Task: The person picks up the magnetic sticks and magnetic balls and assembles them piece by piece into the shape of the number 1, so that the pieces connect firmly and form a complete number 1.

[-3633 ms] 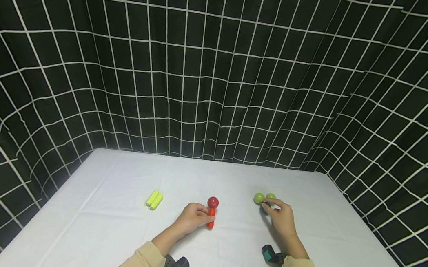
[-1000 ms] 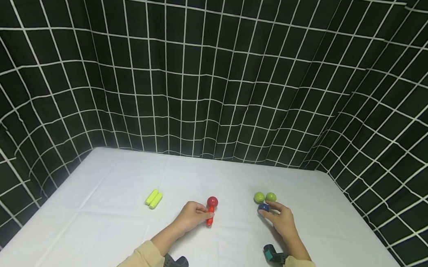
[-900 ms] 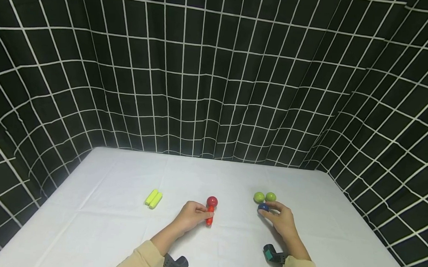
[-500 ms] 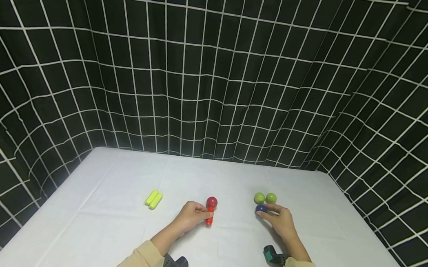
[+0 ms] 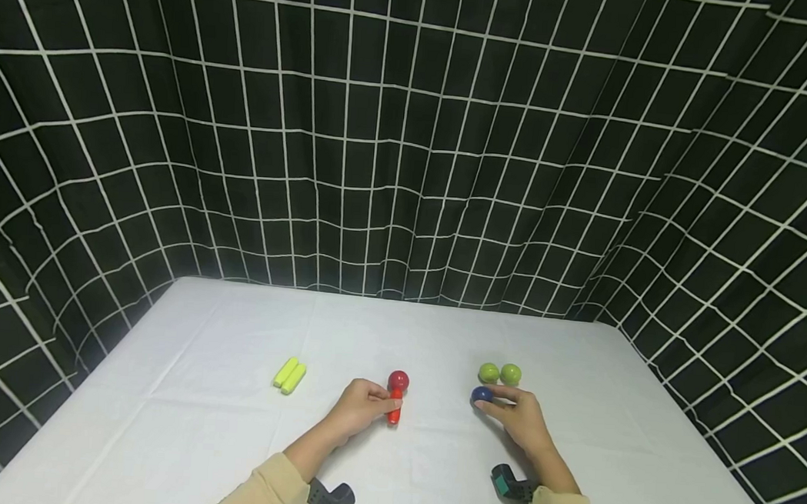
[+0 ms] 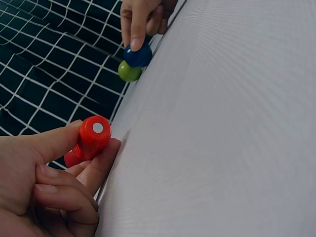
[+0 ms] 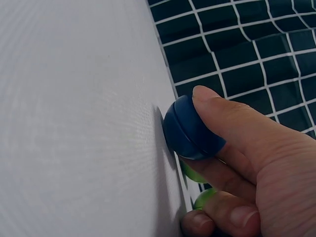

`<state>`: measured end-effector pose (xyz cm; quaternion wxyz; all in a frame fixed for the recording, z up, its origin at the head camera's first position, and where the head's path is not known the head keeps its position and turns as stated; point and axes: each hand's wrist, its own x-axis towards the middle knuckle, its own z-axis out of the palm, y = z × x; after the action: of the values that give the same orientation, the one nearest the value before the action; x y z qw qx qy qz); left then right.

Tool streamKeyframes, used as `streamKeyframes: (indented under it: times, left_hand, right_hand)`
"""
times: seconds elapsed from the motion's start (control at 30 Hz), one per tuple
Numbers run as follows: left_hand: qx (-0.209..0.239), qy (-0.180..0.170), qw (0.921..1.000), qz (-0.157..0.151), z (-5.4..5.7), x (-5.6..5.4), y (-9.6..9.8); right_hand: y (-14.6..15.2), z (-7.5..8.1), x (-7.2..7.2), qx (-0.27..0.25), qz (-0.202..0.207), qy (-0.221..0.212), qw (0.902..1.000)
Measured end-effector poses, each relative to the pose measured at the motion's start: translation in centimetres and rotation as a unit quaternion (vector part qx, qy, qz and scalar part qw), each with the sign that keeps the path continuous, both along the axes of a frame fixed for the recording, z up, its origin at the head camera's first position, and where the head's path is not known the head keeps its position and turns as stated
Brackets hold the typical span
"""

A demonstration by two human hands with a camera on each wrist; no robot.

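Between thumb and fingers my left hand (image 5: pixel 355 409) pinches a short red rod (image 5: pixel 395 416). A white disc shows on the rod's near end in the left wrist view. A red ball (image 5: pixel 399 380) sits at the rod's far end and appears to touch it; the left wrist view shows only a bit of that ball. To the right, my right hand (image 5: pixel 523 421) pinches a blue ball (image 7: pixel 185 131) with a seam around it, low over the white tabletop. Whether this ball touches the cloth, I cannot tell. Just behind it lie two green balls (image 5: pixel 489 373), side by side.
Two yellow rods (image 5: pixel 289 375) lie next to each other on the left of the white-covered table (image 5: pixel 225 441). Dark curtains (image 5: pixel 395 167) with a white grid stand behind and at both sides. Each wrist wears a black camera mount (image 5: pixel 333 500).
My right hand has moved left with the blue ball, away from the green balls. The left hand keeps its pinch on the red rod and has hardly moved.
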<state>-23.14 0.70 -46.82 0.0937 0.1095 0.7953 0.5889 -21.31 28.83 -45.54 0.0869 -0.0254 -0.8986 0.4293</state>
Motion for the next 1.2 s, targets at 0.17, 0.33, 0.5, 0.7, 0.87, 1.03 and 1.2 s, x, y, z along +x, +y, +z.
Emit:
streamKeyframes:
  times: [0.17,0.33,0.5,0.7,0.87,1.03,1.2]
  left_hand:
    - [-0.006,0.005,0.9999,0.007,0.0,0.1,0.1]
    - [-0.008,0.004,0.9999,0.011,0.1,0.0,0.1]
    - [-0.012,0.003,0.9998,0.014,0.2,0.0,0.1]
    - [-0.006,0.011,0.9998,0.015,0.2,0.0,0.3]
    - [0.000,0.013,0.9998,0.013,0.1,0.1,0.6]
    - [-0.005,0.013,0.9998,0.017,0.2,0.1,0.5]
    - [-0.011,0.011,0.9997,0.018,0.2,-0.2,0.4]
  right_hand:
    - [-0.1,0.0,0.0,0.003,0.002,-0.002,1.0000]
    - [-0.5,0.2,0.0,0.009,-0.002,-0.005,0.9999]
    - [-1.1,0.4,0.1,0.015,-0.001,-0.003,0.9999]
    - [-1.5,0.2,0.0,0.016,0.005,-0.007,0.9998]
    - [-1.7,0.1,0.1,0.024,0.007,-0.006,0.9997]
    - [-2.1,0.1,0.0,0.019,0.017,-0.002,0.9997]
    - [-2.6,0.1,0.1,0.014,0.028,-0.009,0.9995]
